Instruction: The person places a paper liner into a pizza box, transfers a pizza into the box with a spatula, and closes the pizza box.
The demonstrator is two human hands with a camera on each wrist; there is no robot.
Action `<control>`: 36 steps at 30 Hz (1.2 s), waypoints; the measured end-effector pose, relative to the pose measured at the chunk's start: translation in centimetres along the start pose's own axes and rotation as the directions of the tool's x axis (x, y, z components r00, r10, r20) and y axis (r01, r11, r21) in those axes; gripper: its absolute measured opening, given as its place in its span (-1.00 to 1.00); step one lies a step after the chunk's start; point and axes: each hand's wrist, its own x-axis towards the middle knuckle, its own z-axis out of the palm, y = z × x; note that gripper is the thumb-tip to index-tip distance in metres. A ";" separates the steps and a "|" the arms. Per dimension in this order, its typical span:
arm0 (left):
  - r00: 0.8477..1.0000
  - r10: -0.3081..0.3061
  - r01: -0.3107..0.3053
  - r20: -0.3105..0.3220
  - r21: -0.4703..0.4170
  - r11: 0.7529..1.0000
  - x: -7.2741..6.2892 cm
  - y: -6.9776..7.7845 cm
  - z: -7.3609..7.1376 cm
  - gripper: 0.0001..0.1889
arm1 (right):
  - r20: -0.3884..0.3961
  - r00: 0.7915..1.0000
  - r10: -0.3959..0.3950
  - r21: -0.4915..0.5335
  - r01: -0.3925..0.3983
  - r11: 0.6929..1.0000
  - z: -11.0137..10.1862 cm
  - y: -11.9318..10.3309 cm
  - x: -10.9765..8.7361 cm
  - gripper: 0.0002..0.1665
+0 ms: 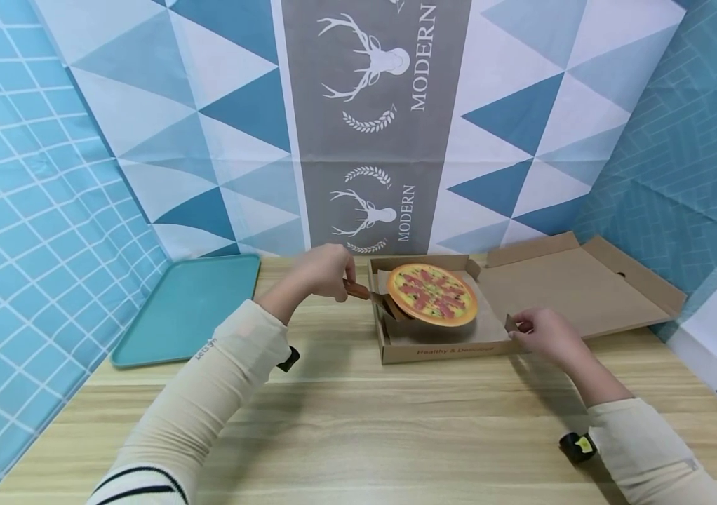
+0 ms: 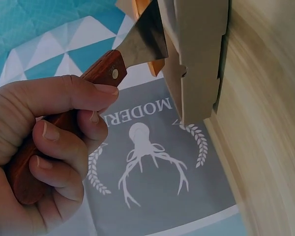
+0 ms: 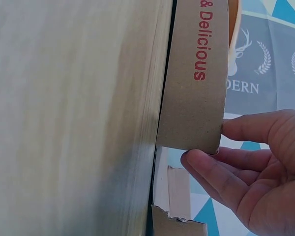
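My left hand (image 1: 327, 272) grips the wooden handle (image 2: 105, 70) of a pizza server, its fingers curled round it. The metal blade (image 2: 146, 37) reaches over the box's left wall and under the pizza's left edge. A round pizza (image 1: 432, 294) with red and green topping sits tilted in the cardboard pizza box (image 1: 453, 353), with a shadow beneath it. At the box's near right corner, my right hand (image 1: 544, 337) pinches the cardboard between thumb and fingers. In the right wrist view, the fingertips (image 3: 199, 160) touch the end of the front wall (image 3: 194, 108).
The box's lid (image 1: 554, 287) lies folded open to the right, near the right wall. A teal tray (image 1: 191, 308) rests on the wooden table (image 1: 358, 435) at the left. Patterned cloth (image 1: 371, 126) covers the wall behind.
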 end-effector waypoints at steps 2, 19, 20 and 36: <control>1.000 0.001 -0.001 0.002 0.017 1.000 0.2 0.0 0.3 -0.76 | 0.000 1.000 0.002 0.005 -0.002 1.000 0.1 0.0 0.0 -0.60; 1.000 0.004 -0.005 0.023 0.061 0.998 1.9 0.2 1.9 -0.78 | -0.014 1.000 -0.008 0.023 0.008 1.000 0.0 -0.1 -0.1 -0.57; 1.000 0.003 -0.005 0.022 0.060 0.998 1.9 0.2 1.9 -0.78 | -0.014 1.000 -0.009 0.024 0.010 1.000 0.0 -0.1 -0.1 -0.57; 0.996 -0.040 0.030 0.080 0.118 0.993 2.7 1.7 0.9 -0.79 | -0.017 1.000 -0.008 0.028 0.008 1.000 0.2 0.3 0.1 -0.56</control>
